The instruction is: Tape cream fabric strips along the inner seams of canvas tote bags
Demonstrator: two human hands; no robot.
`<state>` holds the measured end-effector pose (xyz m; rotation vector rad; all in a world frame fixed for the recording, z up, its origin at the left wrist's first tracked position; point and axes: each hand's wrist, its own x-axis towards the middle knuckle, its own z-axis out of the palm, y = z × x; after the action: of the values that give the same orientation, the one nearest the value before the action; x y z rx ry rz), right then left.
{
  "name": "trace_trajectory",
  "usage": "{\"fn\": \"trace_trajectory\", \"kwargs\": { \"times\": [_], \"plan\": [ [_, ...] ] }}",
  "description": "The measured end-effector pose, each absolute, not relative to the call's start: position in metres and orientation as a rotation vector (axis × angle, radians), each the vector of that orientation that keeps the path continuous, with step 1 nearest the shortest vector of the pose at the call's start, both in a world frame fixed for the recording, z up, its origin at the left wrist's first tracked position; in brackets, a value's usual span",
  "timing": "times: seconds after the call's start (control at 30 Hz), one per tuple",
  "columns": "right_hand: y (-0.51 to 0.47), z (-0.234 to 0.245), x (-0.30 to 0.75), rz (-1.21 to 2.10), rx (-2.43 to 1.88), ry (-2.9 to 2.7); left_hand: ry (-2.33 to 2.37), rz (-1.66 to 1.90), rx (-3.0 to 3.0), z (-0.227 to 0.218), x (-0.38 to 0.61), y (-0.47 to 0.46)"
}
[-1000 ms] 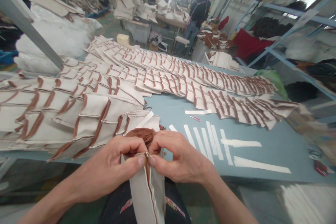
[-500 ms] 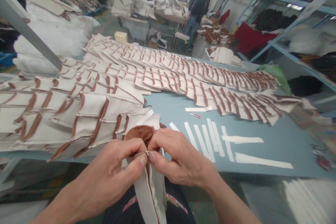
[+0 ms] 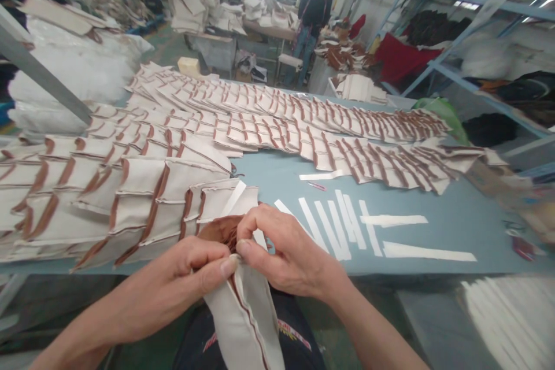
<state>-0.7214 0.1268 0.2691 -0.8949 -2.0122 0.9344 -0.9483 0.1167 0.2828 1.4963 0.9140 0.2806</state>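
Both my hands pinch the top edge of a cream fabric piece (image 3: 245, 318) with a brown seam, which hangs down over my lap. My left hand (image 3: 191, 277) grips it between thumb and fingers on the left. My right hand (image 3: 281, 251) pinches it on the right, thumb tips nearly touching. Brown lining fabric (image 3: 221, 228) bunches just above my fingers. All this is at the near edge of the blue table (image 3: 433, 231).
Long overlapping rows of cream pieces with brown trim (image 3: 260, 127) cover the left and far side of the table. Several white strips (image 3: 347, 222) and a small pink tool (image 3: 318, 186) lie to the right. A person (image 3: 313, 17) stands far back among shelves (image 3: 477, 52).
My view has shifted slightly; both hands moved a little left and down with the fabric, the pinch staying closed on its top edge.
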Motion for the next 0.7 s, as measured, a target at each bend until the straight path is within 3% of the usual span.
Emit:
{"fn": "trace_trajectory", "kwargs": {
  "times": [0.23,0.53,0.7],
  "plan": [
    [0.082,0.268,-0.731,0.922,-1.200,-1.883,1.093,0.524,1.639,0.282,-0.957,0.109],
    [0.037,0.209,-0.736,0.525,-1.404,-1.860,1.404,0.821,1.661,0.250,-0.930,0.071],
    [0.025,0.194,-0.736,0.374,-1.328,-1.856,1.454,0.863,1.190,0.232,-0.907,0.055]
  ]
}}
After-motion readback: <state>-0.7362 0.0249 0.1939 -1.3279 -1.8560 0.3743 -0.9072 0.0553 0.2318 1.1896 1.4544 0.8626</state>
